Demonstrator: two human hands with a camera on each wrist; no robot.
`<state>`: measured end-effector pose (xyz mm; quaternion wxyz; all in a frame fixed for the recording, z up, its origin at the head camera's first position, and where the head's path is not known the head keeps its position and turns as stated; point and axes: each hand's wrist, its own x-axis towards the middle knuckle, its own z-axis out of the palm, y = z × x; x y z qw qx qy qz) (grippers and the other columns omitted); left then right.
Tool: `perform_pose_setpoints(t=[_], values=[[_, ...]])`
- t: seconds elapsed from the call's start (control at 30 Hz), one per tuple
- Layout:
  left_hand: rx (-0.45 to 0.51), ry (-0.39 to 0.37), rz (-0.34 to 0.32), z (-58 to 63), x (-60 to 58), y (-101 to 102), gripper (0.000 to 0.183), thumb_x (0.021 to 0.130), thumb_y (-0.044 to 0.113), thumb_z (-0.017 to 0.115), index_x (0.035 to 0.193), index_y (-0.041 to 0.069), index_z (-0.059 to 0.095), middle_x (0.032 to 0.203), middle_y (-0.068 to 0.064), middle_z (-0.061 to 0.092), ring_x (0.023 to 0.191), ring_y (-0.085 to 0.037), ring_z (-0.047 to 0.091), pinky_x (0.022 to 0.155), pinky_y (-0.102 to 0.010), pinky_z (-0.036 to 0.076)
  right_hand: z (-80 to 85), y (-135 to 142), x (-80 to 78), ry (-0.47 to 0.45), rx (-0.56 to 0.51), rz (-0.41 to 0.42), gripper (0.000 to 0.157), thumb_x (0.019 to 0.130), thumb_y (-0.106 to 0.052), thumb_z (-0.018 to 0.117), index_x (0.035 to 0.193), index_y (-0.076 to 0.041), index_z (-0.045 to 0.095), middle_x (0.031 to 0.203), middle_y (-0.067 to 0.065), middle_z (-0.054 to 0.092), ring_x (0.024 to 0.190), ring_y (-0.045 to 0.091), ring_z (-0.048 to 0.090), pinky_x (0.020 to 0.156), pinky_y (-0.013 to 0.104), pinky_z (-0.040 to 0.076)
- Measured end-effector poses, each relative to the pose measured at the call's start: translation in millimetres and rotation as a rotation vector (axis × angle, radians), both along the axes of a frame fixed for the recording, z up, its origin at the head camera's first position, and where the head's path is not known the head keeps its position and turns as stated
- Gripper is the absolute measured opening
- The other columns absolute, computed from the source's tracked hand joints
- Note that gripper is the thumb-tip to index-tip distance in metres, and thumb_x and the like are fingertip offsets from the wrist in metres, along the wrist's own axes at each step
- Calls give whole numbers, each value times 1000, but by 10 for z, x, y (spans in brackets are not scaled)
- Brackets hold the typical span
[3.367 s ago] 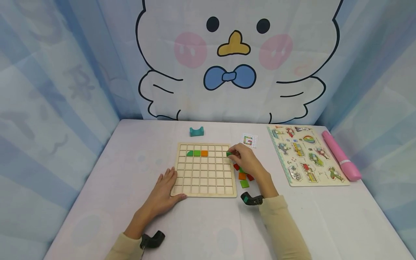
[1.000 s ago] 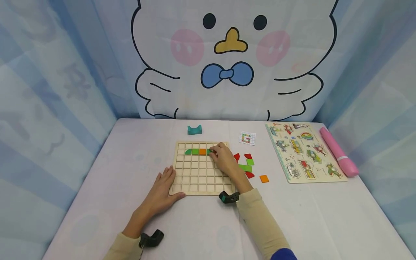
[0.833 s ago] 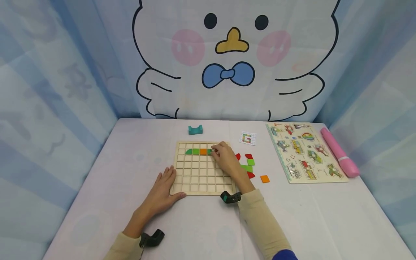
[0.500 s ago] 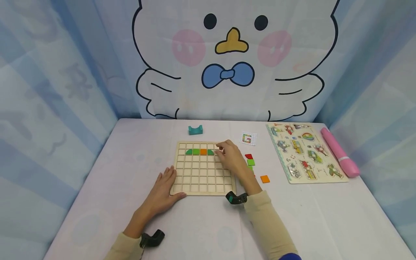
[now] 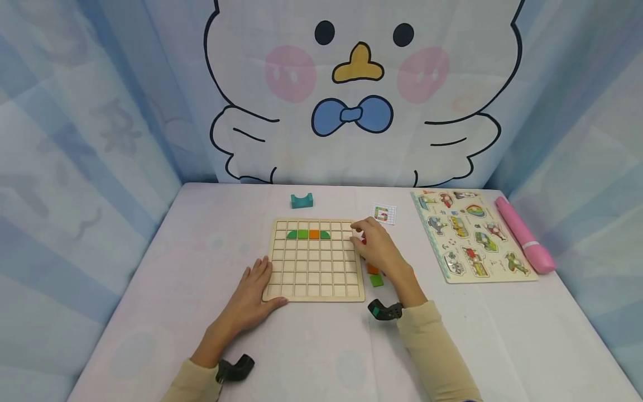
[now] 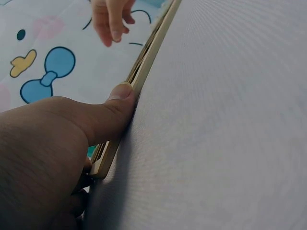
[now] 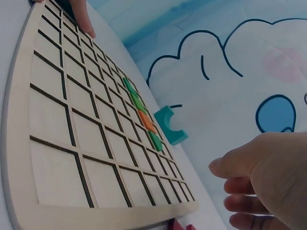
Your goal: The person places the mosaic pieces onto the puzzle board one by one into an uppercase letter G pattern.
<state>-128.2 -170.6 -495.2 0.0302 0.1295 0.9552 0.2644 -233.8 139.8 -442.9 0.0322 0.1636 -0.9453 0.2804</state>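
The wooden grid board [image 5: 312, 268] lies flat on the table. In its second row from the back sit a dark green rounded tile [image 5: 292, 235], a light green square tile [image 5: 303, 234], an orange square tile [image 5: 313, 234] and another dark green rounded tile [image 5: 325, 235], side by side. My left hand [image 5: 249, 298] rests at the near left corner, thumb against the front edge and fingers along the left side. Over the right edge hovers my right hand [image 5: 379, 245], fingers loosely bent, nothing between them. It partly hides loose tiles, among them an orange square [image 5: 373, 269].
A light green tile [image 5: 377, 281] lies right of the board, and a red piece [image 5: 364, 242] shows by the right fingers. Behind are a teal curved block [image 5: 302, 201] and a small pattern card [image 5: 384, 214]. A picture puzzle [image 5: 472, 240] and pink cylinder [image 5: 524, 234] lie at right.
My right hand brought a dark green rounded tile to the row's right end and let go of it. It has since drawn back rightward over the loose tiles. My left hand stays put.
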Motion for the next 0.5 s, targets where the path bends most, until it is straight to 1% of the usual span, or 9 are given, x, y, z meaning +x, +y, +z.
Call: perform_pose_setpoints(t=[0.2,0.4,0.5], values=[[-6,-8,4,7,-4,6,94,91,44,71,154,-9,26,164,-24,23,154,-41,17,125,-59,16,-6,141,13,-29,27,-22,35,97,-18,66,128,-3,63,124,14,61,99,27,57,92,42,55],[-4,-13,13,8,0,12,94,91,44,71,154,-8,26,164,-24,23,154,-40,17,126,-58,15,-25,271,32,-49,8,-49,37,96,-19,67,129,-2,63,122,13,60,101,27,58,87,41,54],[-2,-14,11,10,4,14,94,91,44,71,154,-8,26,164,-24,23,154,-40,17,126,-59,15,-44,325,44,-68,-9,-76,37,96,-19,67,129,-2,63,123,13,60,101,28,57,88,42,54]])
